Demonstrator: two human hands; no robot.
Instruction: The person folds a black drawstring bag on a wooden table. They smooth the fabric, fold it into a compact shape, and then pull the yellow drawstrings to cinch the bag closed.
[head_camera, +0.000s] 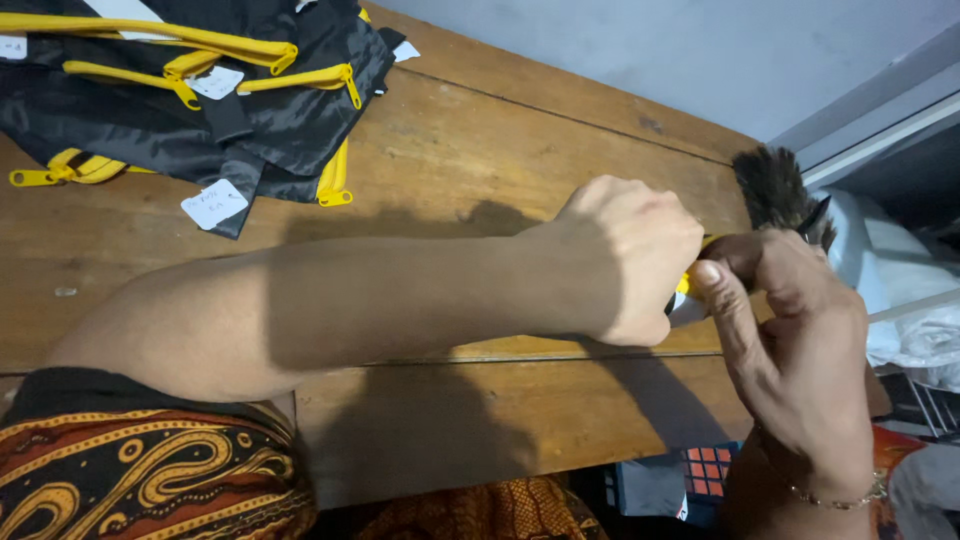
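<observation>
Here our left hand (628, 258), curled into a fist, and our right hand (790, 330) pinch a small yellow piece (684, 283) between their fingers, beside the feather duster (775, 190).

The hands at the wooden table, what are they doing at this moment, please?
A person works at a wooden table. The left hand and the right hand meet near the table's right edge, both closed around a small yellow piece, which the fingers mostly hide. A dark feather duster shows just behind the hands. At the far left lies a pile of black fabric pieces with yellow zippers and small white tags, not touched by either hand.
</observation>
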